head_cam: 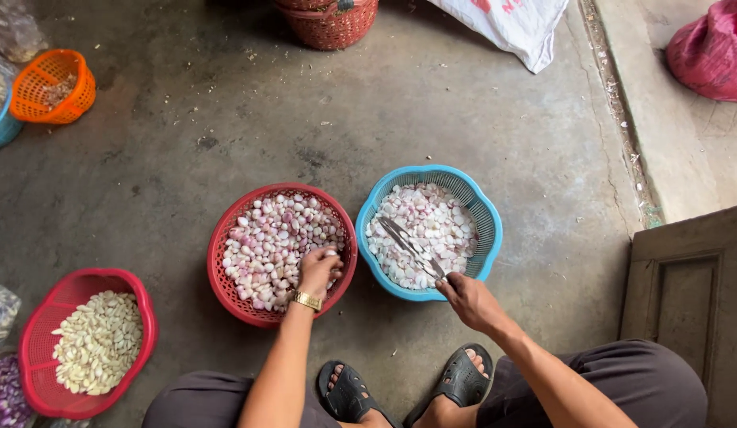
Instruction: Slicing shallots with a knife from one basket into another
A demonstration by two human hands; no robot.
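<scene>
Left hand (317, 269), gold watch (307, 300) at the wrist, reaching into a round red basket (225, 238) of pale pink-and-white shallots (273, 238), fingers curled down among them; impossible to tell whether any are pinched. Right hand (470, 299) closed around the handle of a slim metal knife (408, 247), blade lying across cut white pieces (432, 222) in a scalloped blue basket (487, 230) just beside the red one. Below, black rubber sandals (348, 392) and dark trousers. Underneath everything, rough grey concrete floor (186, 135), stained and flecked with papery skins. Far left, a rectangular red mesh basket (43, 317) of cream peeled cloves, an orange basket (51, 85) well apart above. At top, a woven red basket (333, 24) and white sack (515, 28); at right, a raised concrete step (670, 143), pink bag (713, 51), weathered wooden panel (693, 293).
</scene>
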